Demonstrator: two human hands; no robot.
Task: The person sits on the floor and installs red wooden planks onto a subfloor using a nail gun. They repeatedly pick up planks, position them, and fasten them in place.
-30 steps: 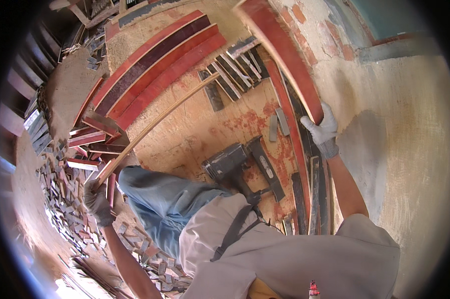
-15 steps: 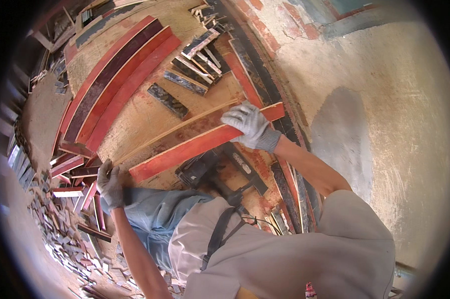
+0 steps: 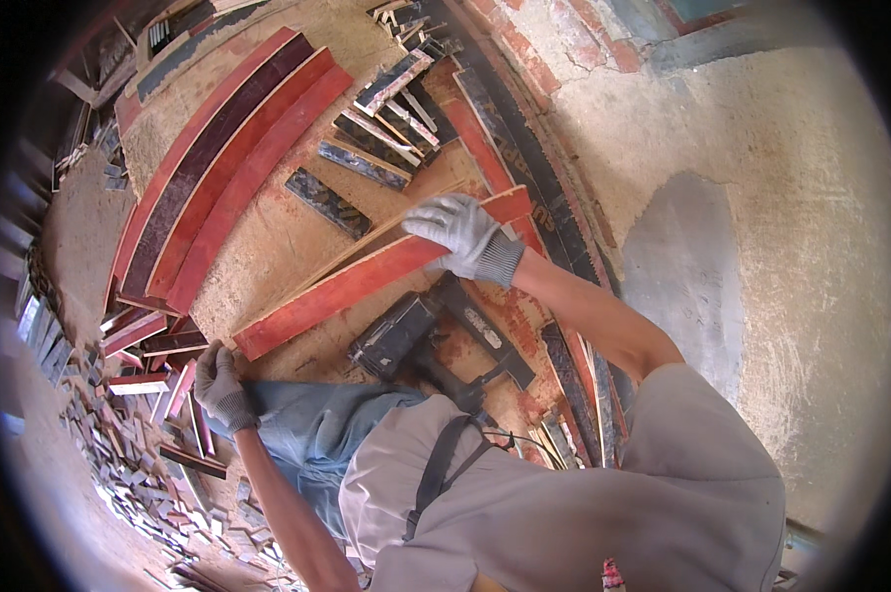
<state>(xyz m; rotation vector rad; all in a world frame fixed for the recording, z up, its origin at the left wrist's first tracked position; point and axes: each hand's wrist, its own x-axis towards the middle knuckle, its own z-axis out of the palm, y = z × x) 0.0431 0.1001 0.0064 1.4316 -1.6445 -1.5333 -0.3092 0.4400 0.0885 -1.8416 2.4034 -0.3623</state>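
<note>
A long red-faced wooden strip [image 3: 337, 298] lies slantwise before me, over a brown strip that is mostly covered by it. My right hand [image 3: 457, 237], in a grey knit glove, is closed over the strip's upper edge near its far right end. My left hand [image 3: 223, 390], gloved too, is just off the strip's near left end, thumb and fingers slightly apart, with nothing visible in them. A black nail gun [image 3: 401, 340] lies on the wooden work surface [image 3: 258, 247] between the strip and my body.
Curved red and dark boards [image 3: 253, 163] stand side by side at the left back. Short dark offcuts [image 3: 329, 202] and a pile of scraps [image 3: 396, 113] lie beyond the strip. Wood pieces [image 3: 159, 483] litter the floor at left. A concrete floor [image 3: 771, 247] stretches along the right.
The red strip has slid left and toward the left hand, covering more of the brown strip. My right hand moved left with it; my left hand shifted slightly nearer my body.
</note>
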